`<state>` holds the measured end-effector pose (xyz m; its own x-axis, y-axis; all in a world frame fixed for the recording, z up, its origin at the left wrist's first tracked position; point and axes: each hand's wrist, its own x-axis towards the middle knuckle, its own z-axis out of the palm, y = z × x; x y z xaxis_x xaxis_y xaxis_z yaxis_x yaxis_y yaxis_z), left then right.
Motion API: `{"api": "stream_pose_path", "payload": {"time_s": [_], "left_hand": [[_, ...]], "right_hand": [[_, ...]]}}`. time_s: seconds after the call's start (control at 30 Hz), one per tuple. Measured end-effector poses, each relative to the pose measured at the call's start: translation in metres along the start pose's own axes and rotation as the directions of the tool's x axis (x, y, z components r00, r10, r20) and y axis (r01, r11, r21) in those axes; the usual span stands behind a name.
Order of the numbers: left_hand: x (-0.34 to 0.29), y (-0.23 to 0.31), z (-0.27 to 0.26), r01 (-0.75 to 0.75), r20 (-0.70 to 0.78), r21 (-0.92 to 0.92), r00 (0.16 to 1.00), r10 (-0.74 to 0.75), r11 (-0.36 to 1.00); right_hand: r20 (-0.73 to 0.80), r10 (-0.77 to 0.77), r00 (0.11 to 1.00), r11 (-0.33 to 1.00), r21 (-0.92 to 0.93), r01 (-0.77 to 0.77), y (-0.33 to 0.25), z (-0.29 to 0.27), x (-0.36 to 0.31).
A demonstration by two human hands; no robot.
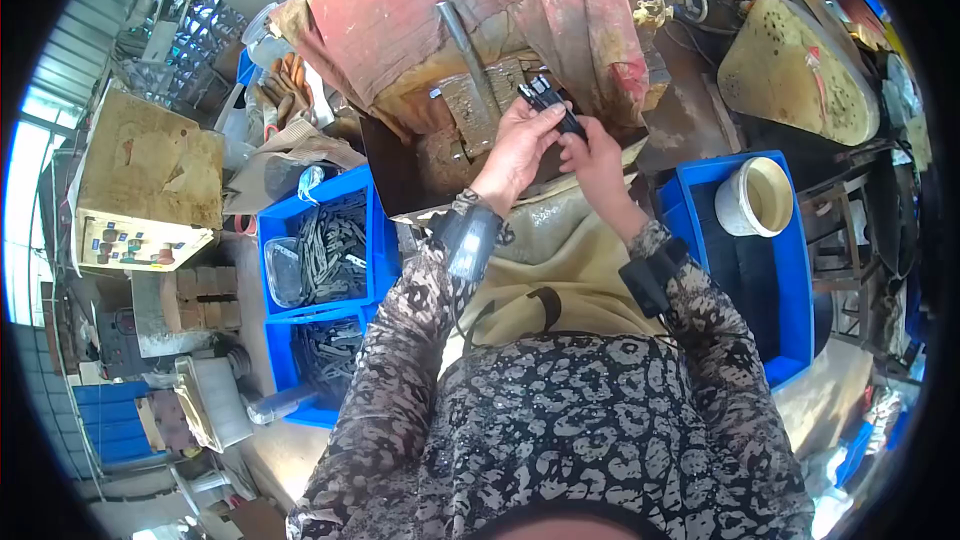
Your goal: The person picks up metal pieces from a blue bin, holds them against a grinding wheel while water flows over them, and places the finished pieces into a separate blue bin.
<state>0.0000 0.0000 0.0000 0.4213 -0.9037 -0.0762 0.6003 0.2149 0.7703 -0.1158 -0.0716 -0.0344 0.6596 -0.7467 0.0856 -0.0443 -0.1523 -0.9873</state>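
Above the wet metal trough (410,175), both of my hands hold a small bundle of dark, narrow metal pieces (543,93) with shiny ends. My left hand (515,152) is closed, its thumb lying along the near side of the bundle. From the right, my right hand (598,165) pinches the bundle's lower end between its fingers. Just behind them, a grey metal pipe (465,50) slants down into the trough. A red, stained cloth (400,25) drapes over the machine around it. The exact kind of the pieces cannot be made out.
On the left stand two blue bins (375,250) with many dark metal pieces (335,245). A large blue crate (800,310) on the right carries a white bucket (740,202). Brown gloves (285,85) lie at the far left, near a stained control box (150,155).
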Motion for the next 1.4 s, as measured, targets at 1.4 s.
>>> {"api": "stream_pose_path", "payload": {"time_s": [1.4], "left_hand": [[-0.002, -0.042, -0.096, -0.040, -0.024, 0.985, 0.930, 0.366, 0.167]], "right_hand": [[-0.322, 0.694, 0.644, 0.012, -0.889, -0.458, 0.118, -0.329, -0.197]]}}
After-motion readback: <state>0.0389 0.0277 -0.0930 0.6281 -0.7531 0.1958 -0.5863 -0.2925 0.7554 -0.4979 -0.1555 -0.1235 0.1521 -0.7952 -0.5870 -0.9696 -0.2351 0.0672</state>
